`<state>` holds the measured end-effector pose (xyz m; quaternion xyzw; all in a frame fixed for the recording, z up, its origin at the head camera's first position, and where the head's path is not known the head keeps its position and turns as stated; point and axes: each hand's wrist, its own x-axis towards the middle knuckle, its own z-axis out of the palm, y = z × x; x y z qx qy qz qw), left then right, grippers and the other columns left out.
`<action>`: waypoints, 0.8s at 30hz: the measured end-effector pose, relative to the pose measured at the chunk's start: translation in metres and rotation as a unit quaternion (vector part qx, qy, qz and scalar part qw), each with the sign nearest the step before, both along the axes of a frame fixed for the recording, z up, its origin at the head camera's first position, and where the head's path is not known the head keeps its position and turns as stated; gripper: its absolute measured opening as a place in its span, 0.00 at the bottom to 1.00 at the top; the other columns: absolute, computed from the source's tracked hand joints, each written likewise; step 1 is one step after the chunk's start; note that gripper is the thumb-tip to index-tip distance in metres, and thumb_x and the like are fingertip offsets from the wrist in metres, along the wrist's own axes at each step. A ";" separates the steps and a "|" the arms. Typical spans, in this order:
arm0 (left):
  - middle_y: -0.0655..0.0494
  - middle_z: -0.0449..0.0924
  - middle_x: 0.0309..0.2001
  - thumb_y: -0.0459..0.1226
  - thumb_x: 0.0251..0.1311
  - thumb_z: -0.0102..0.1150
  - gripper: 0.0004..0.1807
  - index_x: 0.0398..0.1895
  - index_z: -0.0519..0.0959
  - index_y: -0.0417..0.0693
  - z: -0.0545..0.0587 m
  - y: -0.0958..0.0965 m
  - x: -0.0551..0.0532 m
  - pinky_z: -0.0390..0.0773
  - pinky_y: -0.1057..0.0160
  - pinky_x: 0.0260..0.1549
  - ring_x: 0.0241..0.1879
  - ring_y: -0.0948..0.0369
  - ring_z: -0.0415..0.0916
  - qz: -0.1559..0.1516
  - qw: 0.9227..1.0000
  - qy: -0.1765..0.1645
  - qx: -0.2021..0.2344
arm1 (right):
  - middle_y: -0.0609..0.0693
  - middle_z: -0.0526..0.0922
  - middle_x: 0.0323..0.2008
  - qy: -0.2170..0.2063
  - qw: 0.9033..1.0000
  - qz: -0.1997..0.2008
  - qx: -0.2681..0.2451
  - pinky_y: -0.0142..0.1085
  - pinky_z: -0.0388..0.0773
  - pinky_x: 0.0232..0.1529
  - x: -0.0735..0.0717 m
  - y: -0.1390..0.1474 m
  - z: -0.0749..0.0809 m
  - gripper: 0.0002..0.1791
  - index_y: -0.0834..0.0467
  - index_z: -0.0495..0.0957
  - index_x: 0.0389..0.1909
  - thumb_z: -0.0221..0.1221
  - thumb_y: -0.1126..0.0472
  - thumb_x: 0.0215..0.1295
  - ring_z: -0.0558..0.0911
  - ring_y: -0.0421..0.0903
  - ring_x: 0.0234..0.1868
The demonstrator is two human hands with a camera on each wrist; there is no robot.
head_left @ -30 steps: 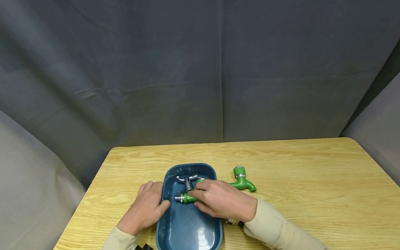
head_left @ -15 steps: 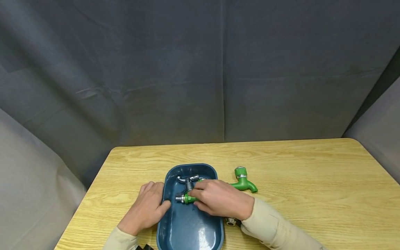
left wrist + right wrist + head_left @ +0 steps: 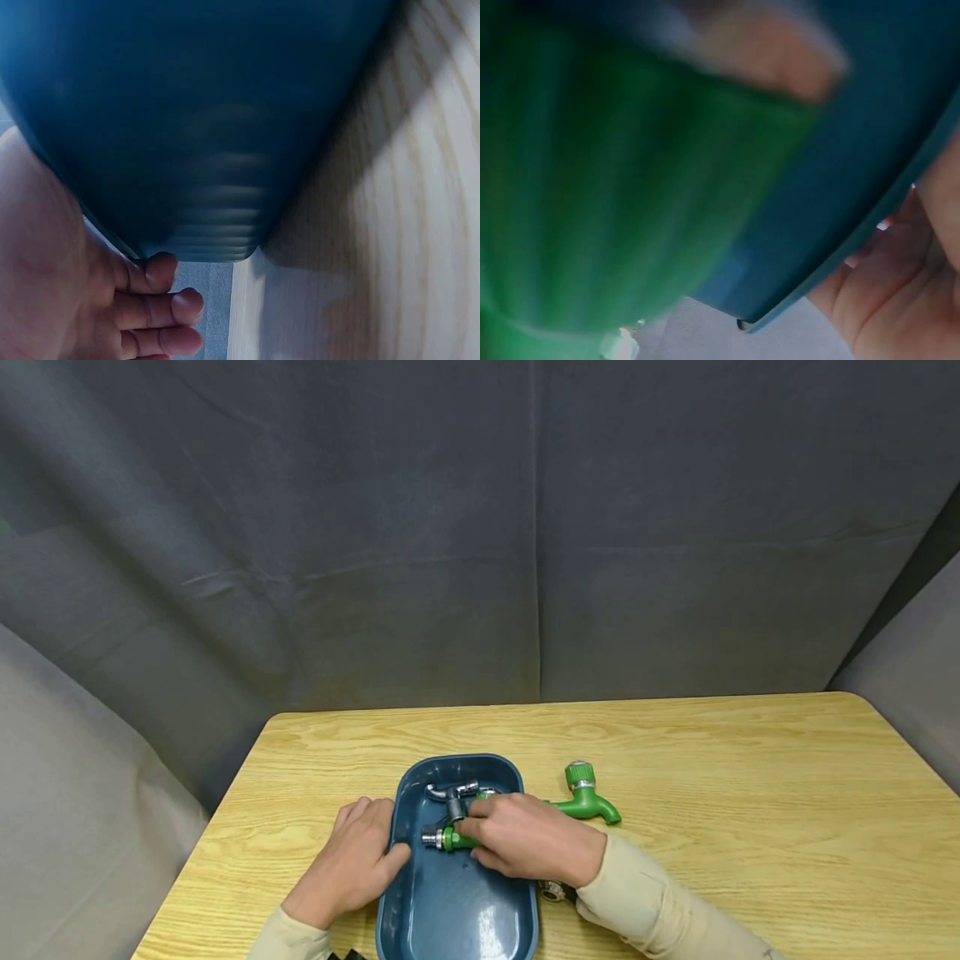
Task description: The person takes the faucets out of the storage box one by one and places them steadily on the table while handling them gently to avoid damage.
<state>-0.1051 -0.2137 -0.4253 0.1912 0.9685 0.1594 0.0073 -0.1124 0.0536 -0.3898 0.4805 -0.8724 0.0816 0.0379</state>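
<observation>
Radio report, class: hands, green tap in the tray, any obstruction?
Left hand on tray. Right hand holding green tap in tray. Metal tap close alongside, possibly obstructing.

"What hangs behind the surface (image 3: 750,793)?"
"A dark grey curtain (image 3: 360,543), with an upright seam (image 3: 537,552) near the middle."
"And at the sides?"
"A pale grey sheet (image 3: 75,802) on the left, another sheet (image 3: 918,668) on the right. The surface shows yellow wood grain."
</observation>
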 end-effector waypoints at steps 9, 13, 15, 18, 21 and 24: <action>0.65 0.65 0.29 0.41 0.62 0.56 0.04 0.36 0.71 0.57 0.001 -0.001 0.001 0.65 0.49 0.57 0.36 0.63 0.59 -0.005 1.000 0.002 0.002 | 0.44 0.86 0.39 0.028 0.999 -0.015 0.017 0.34 0.83 0.37 -0.001 -0.001 -0.006 0.15 0.51 0.86 0.51 0.68 0.57 0.64 0.83 0.38 0.37; 0.65 0.65 0.29 0.41 0.62 0.56 0.04 0.36 0.71 0.56 0.000 0.000 0.000 0.65 0.49 0.57 0.36 0.63 0.59 -0.004 1.000 0.000 0.001 | 0.43 0.85 0.36 0.038 0.999 -0.024 0.023 0.34 0.82 0.35 0.000 -0.002 -0.007 0.14 0.51 0.86 0.49 0.70 0.56 0.62 0.82 0.39 0.34; 0.66 0.65 0.29 0.41 0.62 0.56 0.04 0.36 0.71 0.57 0.000 0.000 0.000 0.66 0.49 0.57 0.36 0.63 0.59 -0.004 1.000 0.002 0.001 | 0.43 0.83 0.34 0.040 0.999 -0.028 0.025 0.35 0.82 0.34 0.001 -0.002 -0.008 0.13 0.50 0.86 0.47 0.70 0.56 0.62 0.82 0.39 0.33; 0.66 0.65 0.29 0.41 0.62 0.56 0.04 0.35 0.71 0.57 0.000 0.000 0.000 0.65 0.49 0.56 0.35 0.63 0.59 -0.003 1.000 0.006 0.000 | 0.43 0.82 0.33 0.043 0.998 -0.032 0.032 0.35 0.81 0.32 0.003 -0.002 -0.008 0.11 0.50 0.86 0.45 0.70 0.56 0.62 0.81 0.40 0.33; 0.65 0.64 0.28 0.41 0.62 0.56 0.04 0.35 0.70 0.57 0.000 0.000 0.000 0.66 0.50 0.56 0.35 0.63 0.58 -0.004 1.000 0.008 -0.001 | 0.42 0.82 0.33 0.056 0.997 -0.035 0.040 0.34 0.79 0.31 0.004 -0.004 -0.009 0.09 0.49 0.86 0.42 0.69 0.56 0.62 0.81 0.40 0.33; 0.65 0.64 0.28 0.41 0.62 0.56 0.04 0.35 0.71 0.57 0.000 -0.001 0.000 0.65 0.49 0.56 0.35 0.63 0.58 -0.004 1.000 0.006 0.000 | 0.42 0.82 0.32 0.076 0.995 -0.038 0.046 0.34 0.78 0.28 0.005 -0.005 -0.010 0.07 0.48 0.86 0.40 0.69 0.56 0.62 0.80 0.40 0.30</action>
